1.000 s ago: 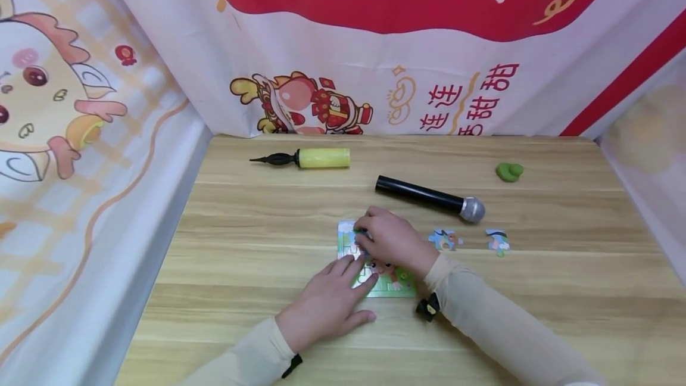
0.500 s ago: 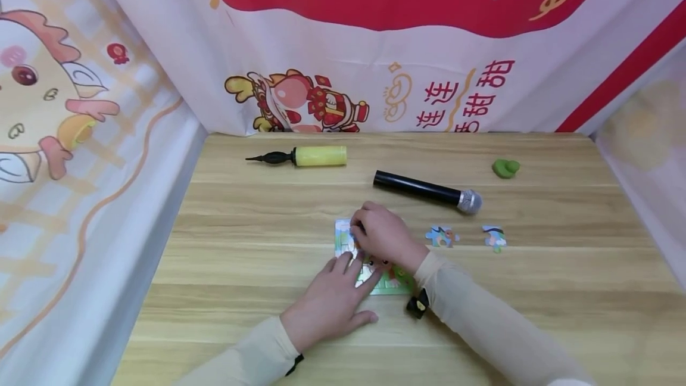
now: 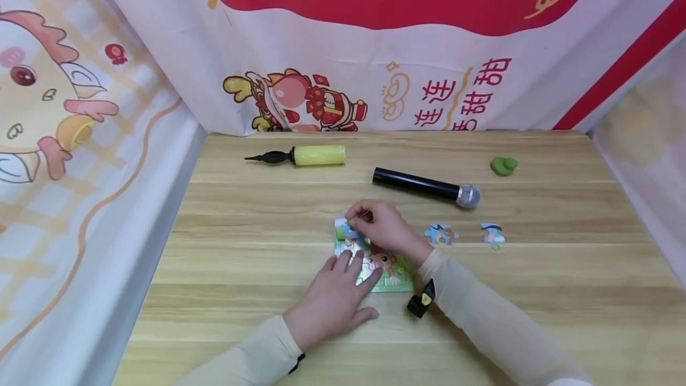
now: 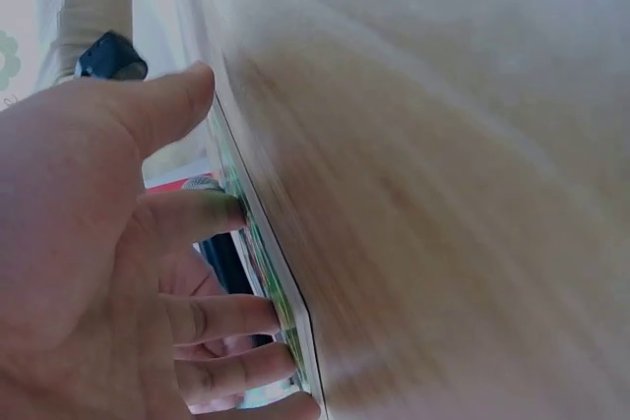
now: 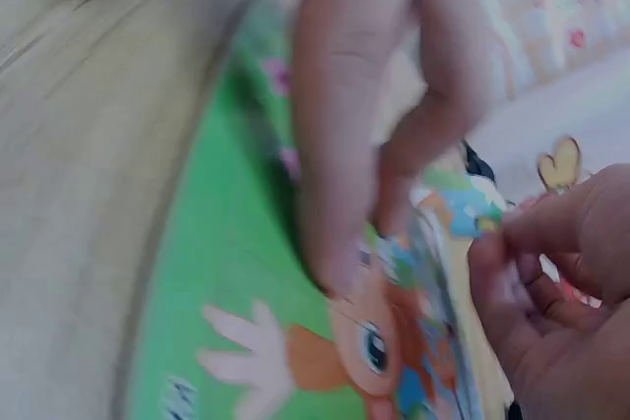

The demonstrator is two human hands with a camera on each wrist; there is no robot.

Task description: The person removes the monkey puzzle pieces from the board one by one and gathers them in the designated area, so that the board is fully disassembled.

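Note:
A jigsaw puzzle [image 3: 396,282] with a green border and a cartoon animal lies on the wooden table. On its near left side rests my left hand [image 3: 329,296], fingers spread and fairly straight, their tips touching the puzzle in the left wrist view. Over the puzzle's far edge, my right hand [image 3: 383,222] pinches a blue-and-green puzzle piece [image 5: 458,206] between thumb and forefinger. That piece looks raised from the board in the right wrist view. Two loose puzzle pieces, one with orange [image 3: 441,234] and one with a dark stripe [image 3: 492,235], lie to the right.
Beyond the puzzle lies a black microphone [image 3: 423,186] with a silver head. A yellow hand pump [image 3: 318,155] with a black nozzle is at the back left. A small green object [image 3: 504,165] sits at the back right. Printed cloth [image 3: 311,40] hangs behind the table.
My right hand has shifted slightly toward the puzzle's far edge, its fingers lifting and uncovering more of the picture. My left hand stays on the puzzle.

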